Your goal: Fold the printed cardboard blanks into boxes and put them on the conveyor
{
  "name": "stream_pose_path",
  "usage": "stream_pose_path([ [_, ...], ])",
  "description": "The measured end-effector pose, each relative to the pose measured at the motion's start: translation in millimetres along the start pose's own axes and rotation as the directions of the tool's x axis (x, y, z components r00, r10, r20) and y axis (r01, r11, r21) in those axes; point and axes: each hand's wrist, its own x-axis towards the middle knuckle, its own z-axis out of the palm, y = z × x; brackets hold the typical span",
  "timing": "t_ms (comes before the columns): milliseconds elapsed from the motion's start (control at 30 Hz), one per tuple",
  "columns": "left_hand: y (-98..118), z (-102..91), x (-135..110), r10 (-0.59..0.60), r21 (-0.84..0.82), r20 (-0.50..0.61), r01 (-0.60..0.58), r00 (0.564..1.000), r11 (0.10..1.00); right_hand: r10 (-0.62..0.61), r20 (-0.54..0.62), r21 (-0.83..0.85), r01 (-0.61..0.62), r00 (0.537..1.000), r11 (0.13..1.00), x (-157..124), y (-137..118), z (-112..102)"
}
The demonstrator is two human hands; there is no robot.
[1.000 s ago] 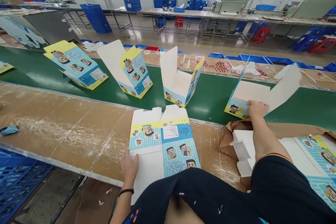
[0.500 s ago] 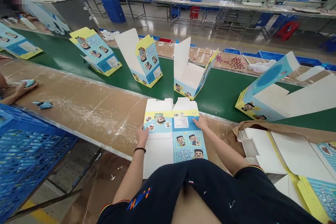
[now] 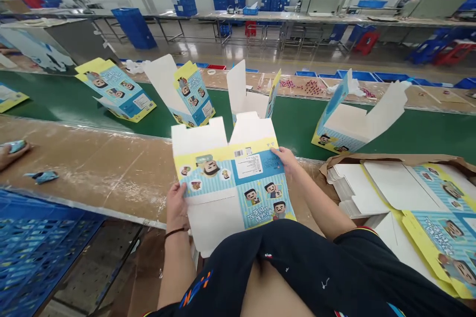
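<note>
A flat, unfolded printed carton (image 3: pixel 223 168), blue and yellow with cartoon figures and white flaps, is held up in front of my body, its lower edge near my shirt. My left hand (image 3: pixel 176 203) grips its left edge, a dark band round the wrist. On the opposite side, my right hand (image 3: pixel 285 159) pinches the right edge near the blue panel. Beyond the carton's top flaps, a part-folded open carton (image 3: pixel 253 94) stands on the green belt (image 3: pixel 293 131), its lower part hidden behind the flaps.
More part-folded cartons (image 3: pixel 195 94) stand along the belt. At right, a stack of flat cartons (image 3: pixel 405 193) lies in brown paper. A blue crate (image 3: pixel 40 252) is at lower left. Another person's hand (image 3: pixel 15 152) holds a small blue packet at the far left.
The flat carton has been raised off the table toward me and tilted, both hands still on its edges. My view has turned to the right, and cartons on the belt appear further left.
</note>
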Motion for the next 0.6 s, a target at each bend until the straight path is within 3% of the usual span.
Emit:
stream_pose_path([
  [133,33,-31.4,6,0.203,-0.261,0.050,-0.184,0.978,0.948,-0.207,0.197,0.209,0.166,0.958,0.964,-35,-44,-29],
  [200,55,-32.0,9,0.305,-0.282,0.009,-0.290,0.952,0.914,-0.403,0.168,0.255,0.355,0.900,0.899,-59,-61,-35],
  [233,68,-29.6,10,0.356,-0.267,-0.030,-0.351,0.934,0.898,-0.525,0.119,0.249,0.487,0.843,0.837,-71,-67,-37],
  [300,95,-23.4,13,0.443,-0.252,-0.112,-0.457,0.889,0.853,-0.759,0.034,0.168,0.745,0.650,0.646,-96,-79,-36],
  [367,122,-19.9,15,0.470,-0.340,-0.218,-0.518,0.855,0.785,-0.915,0.064,0.079,0.912,0.399,0.403,-117,-87,-32],
  [433,143,-21.7,15,0.474,-0.443,-0.290,-0.556,0.831,0.703,-0.973,0.187,0.064,0.986,0.139,0.153,-132,-93,-24],
  [500,155,-27.6,13,0.471,-0.499,-0.327,-0.573,0.819,0.650,-0.960,0.271,0.092,0.995,-0.068,-0.044,-140,-94,-15],
  [533,157,-31.3,11,0.469,-0.507,-0.328,-0.572,0.820,0.645,-0.948,0.291,0.100,0.990,-0.129,-0.104,-142,-92,-11],
  [600,157,-37.9,6,0.464,-0.495,-0.300,-0.552,0.834,0.672,-0.942,0.298,0.079,0.987,-0.154,-0.136,-142,-84,-1],
])
